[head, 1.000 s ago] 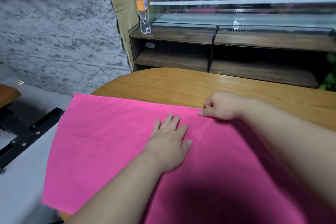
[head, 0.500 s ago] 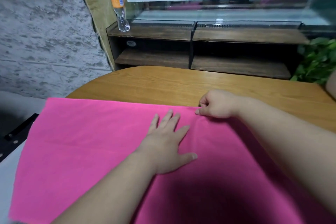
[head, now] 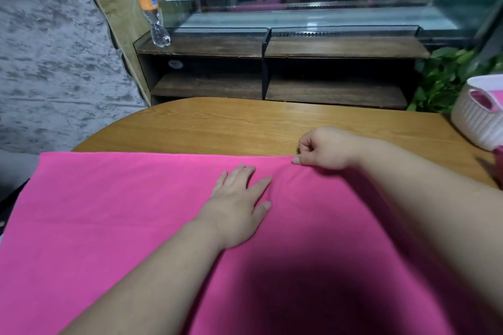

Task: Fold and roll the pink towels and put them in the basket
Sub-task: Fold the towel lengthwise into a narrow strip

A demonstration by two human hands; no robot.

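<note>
Beyond the pink towel [head: 109, 226] stood a bottle [head: 151, 8]; the basket [head: 473, 119], newly in view, sat right of the towel. The left hand [head: 236, 207] lay flat on it; the right hand [head: 324, 148] still pinched its far edge.

Shop or café interior, glass display counter [head: 313, 8] with wooden shelves [head: 272, 47], wooden table [head: 245, 125], potted plant [head: 441, 76]
</note>
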